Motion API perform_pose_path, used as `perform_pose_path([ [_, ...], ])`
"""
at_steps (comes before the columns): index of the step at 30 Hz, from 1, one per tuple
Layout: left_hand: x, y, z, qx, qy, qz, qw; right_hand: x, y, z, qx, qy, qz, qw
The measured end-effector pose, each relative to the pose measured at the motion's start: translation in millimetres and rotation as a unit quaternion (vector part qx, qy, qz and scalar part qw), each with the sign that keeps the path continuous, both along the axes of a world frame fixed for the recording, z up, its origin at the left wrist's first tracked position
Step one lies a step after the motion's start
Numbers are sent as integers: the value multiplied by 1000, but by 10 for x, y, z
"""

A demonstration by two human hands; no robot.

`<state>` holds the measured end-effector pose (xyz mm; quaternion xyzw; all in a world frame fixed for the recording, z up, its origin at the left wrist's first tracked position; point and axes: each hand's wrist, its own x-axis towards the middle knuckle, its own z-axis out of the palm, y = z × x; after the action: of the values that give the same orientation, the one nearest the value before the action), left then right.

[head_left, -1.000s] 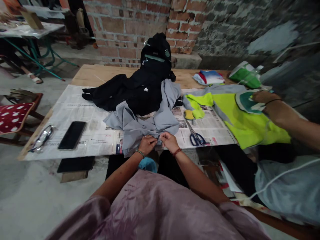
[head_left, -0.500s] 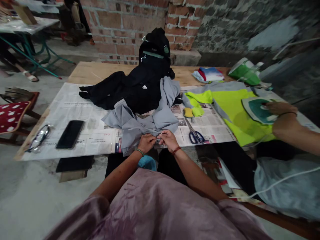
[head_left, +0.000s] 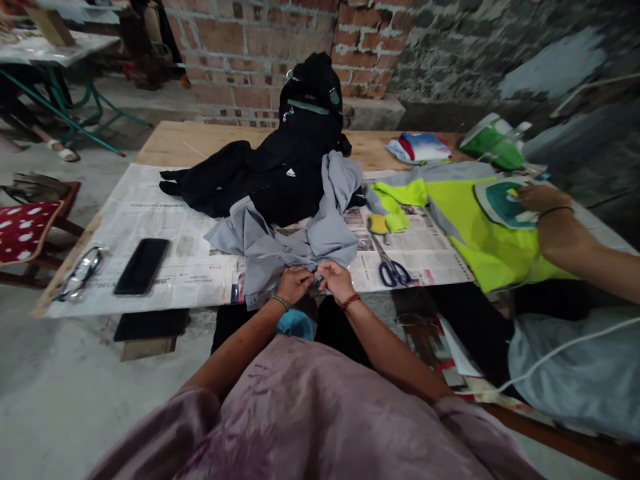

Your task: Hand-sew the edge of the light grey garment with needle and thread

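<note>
Hands [head_left: 294,283] [head_left: 337,280] pinch grey garment [head_left: 300,243] near logo-marked black jacket [head_left: 280,177]

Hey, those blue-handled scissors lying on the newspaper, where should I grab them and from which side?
Take the scissors by the blue handle loops, which lie at the near end, toward the table edge. The blades point away toward the yellow cloth. Come from the near side with the right hand, the closer one, reaching rightward.

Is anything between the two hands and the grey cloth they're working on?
Nothing visible: the left hand and right hand already pinch the near edge of the grey cloth, fingertips together. The scissors lie apart.
</note>
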<state>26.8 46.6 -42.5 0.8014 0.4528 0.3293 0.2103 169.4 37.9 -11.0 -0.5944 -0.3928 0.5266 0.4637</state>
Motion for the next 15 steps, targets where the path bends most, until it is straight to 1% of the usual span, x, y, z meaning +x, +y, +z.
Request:
perform_pose_path([
  [2,-1,-6,7,-6,8,0,1000,0,10,10,-11,8,-9,1000],
  [4,-2,-10,14,-14,13,-1,1000,43,50,49,-19,22,-45,999],
  [6,-1,-12,22,-20,15,-2,1000,116,113,116,-14,37,-91,995],
  [8,-1,-12,30,-25,12,-6,1000,190,170,198,2,48,-116,992],
  [10,0,-13,36,-29,5,-6,1000,234,191,278,20,65,-98,993],
  [12,2,-13,38,-32,0,-3,999,234,168,343,18,105,-48,993],
  [15,8,-12,28,-31,6,3,1000,166,87,397,-38,196,35,979],
])
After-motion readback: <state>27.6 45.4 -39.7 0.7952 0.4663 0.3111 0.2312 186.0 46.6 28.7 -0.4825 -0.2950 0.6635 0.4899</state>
